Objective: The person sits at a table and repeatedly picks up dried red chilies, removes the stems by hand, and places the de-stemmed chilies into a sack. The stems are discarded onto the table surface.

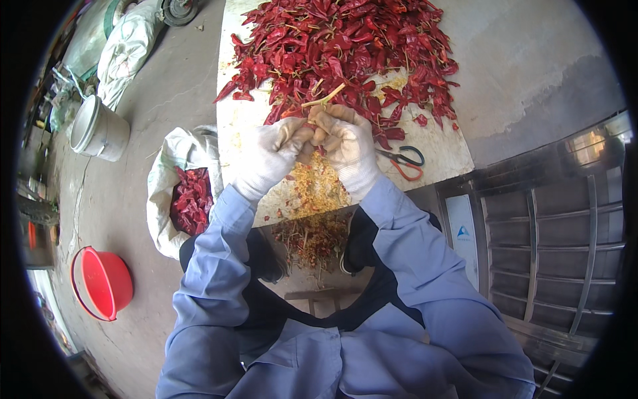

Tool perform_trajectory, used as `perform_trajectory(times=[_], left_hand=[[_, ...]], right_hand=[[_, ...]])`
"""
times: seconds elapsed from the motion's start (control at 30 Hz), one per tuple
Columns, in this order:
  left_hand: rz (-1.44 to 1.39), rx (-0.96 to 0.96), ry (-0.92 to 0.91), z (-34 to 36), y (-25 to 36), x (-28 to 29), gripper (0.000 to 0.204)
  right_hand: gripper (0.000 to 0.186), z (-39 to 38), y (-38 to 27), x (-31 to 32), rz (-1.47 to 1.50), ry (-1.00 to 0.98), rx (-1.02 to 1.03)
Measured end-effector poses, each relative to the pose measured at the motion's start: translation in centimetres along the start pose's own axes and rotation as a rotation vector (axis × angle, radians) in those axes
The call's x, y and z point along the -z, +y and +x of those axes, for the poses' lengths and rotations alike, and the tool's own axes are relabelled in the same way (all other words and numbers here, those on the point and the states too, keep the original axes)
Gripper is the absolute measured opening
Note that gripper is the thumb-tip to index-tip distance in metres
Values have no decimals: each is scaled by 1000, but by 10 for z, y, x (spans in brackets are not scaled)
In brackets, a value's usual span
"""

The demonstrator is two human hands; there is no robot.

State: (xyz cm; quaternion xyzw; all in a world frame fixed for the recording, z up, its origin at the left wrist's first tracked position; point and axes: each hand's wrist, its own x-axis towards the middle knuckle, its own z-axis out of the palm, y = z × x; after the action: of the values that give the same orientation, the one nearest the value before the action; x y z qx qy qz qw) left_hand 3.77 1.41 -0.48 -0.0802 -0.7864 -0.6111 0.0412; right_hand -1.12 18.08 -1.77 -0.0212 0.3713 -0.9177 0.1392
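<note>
Both my hands wear white work gloves with tan fingers and meet over the near part of a pale board (442, 154). My left hand (280, 145) and my right hand (345, 138) are closed in pinches around a dried red chili pepper (310, 126), of which only a bit shows between the fingers. Just beyond the fingertips a pale yellow stem (324, 97) sticks out; whether it belongs to that chili I cannot tell. A big heap of dried red chilies (339, 46) covers the board's far part. Yellow seeds (311, 183) lie scattered below my hands.
Dark-handled scissors (403, 161) with an orange part rest right of my hands. To the left, a white sack (159, 216) holds red chilies (193, 199). Farther left stand a red bucket (113, 282) and a white bucket (109, 133). A metal-barred frame (531, 233) rises at right.
</note>
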Motion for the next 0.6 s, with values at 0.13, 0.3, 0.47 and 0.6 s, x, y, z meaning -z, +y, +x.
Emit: perform_trajectory(times=[0.13, 0.3, 0.47, 0.6], left_hand=[[-76, -47, 33, -2, 1, -5, 20], [-36, -115, 88, -6, 6, -10, 15], [-22, -81, 39, -7, 10, -4, 17], [-118, 36, -4, 0, 12, 2, 22]], right_hand=[[8, -1, 1, 2, 124, 8, -65], [8, -2, 2, 3, 242, -29, -134], [12, -4, 6, 2, 280, -48, -120], [12, -1, 2, -1, -101, -47, 25]])
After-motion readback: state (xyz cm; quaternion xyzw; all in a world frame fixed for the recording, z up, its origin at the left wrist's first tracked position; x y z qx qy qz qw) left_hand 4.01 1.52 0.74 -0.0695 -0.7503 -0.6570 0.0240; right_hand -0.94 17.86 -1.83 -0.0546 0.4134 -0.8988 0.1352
